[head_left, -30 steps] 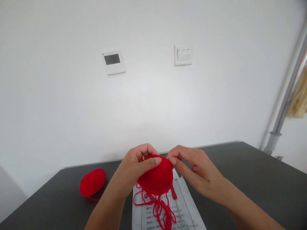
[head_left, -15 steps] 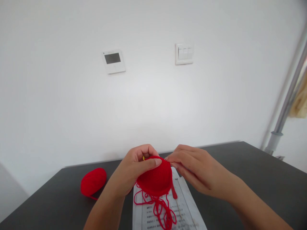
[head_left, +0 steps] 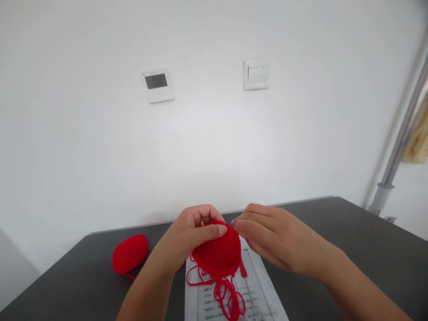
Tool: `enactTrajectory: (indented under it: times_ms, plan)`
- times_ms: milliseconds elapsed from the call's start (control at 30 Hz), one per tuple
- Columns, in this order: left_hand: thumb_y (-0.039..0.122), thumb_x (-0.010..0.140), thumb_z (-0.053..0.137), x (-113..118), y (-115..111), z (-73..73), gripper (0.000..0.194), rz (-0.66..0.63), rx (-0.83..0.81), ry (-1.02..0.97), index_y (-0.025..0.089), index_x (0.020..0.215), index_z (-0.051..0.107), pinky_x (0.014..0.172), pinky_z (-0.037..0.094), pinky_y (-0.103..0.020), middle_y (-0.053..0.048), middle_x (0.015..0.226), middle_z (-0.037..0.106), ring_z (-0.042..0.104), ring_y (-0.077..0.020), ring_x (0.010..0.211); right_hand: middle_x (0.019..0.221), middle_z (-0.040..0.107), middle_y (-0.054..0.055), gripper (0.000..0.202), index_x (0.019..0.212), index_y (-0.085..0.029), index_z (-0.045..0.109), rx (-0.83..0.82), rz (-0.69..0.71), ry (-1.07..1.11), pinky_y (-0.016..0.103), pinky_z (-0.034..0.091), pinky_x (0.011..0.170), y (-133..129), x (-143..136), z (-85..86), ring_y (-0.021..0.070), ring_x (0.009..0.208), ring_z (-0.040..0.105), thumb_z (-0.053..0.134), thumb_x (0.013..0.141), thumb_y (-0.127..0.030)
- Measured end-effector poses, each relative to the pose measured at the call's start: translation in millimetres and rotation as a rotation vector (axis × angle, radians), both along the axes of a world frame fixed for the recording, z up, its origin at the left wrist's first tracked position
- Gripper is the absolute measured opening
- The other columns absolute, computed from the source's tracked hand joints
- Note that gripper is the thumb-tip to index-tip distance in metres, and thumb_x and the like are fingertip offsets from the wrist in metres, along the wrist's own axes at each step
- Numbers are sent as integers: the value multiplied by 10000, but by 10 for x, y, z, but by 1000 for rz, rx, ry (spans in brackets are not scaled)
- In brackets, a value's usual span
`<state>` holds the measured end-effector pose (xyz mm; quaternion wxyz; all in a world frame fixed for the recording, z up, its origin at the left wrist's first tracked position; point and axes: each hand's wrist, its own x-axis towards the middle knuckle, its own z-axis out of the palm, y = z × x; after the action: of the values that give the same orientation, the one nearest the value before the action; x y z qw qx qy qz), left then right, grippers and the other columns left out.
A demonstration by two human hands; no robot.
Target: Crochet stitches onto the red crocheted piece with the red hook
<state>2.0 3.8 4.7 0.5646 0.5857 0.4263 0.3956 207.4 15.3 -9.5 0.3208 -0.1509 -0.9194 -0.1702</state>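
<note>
Both hands (and the forearms behind them) are bare.

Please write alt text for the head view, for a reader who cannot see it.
The left hand holds a red yarn piece over printed paper, with the right hand close to the piece's edge. Loose yarn trails below, and a red yarn ball sits at left on the dark table.

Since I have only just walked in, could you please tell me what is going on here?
A person's left hand holds a red yarn piece, thumb across its front. The right hand is at its right edge; whether it grips anything is hidden. Below, loose red strands and a red-handled tool lie on a printed sheet. A red yarn ball rests to the left.
</note>
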Motion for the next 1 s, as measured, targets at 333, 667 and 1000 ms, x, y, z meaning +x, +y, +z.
enactTrajectory:
  times_ms: [333, 667, 1000]
  plan:
    - [279, 666, 759, -59, 10, 134, 179, -87, -29, 56, 158, 652, 628, 421, 291, -162, 35, 502, 583, 457, -62, 426, 719, 640, 64, 199, 910, -166, 559, -136, 129, 131, 275, 428, 580, 100, -56, 20, 168, 634, 488, 368, 952, -133]
    - [255, 704, 728, -83, -1, 211, 141, -136, -2, 90, 159, 671, 630, 414, 300, -153, 34, 524, 572, 449, -62, 448, 652, 558, -14, 183, 747, -188, 557, -652, 177, 400, 213, 404, 553, 55, -156, -12, 101, 585, 488, 457, 886, -124]
    - [257, 684, 747, -75, -11, 190, 149, -122, -16, 30, 158, 655, 640, 402, 313, -147, 25, 518, 604, 475, -60, 430, 613, 549, -33, 159, 744, -177, 575, -1059, 271, 548, 201, 384, 516, 30, -172, -56, 90, 566, 498, 499, 883, -168]
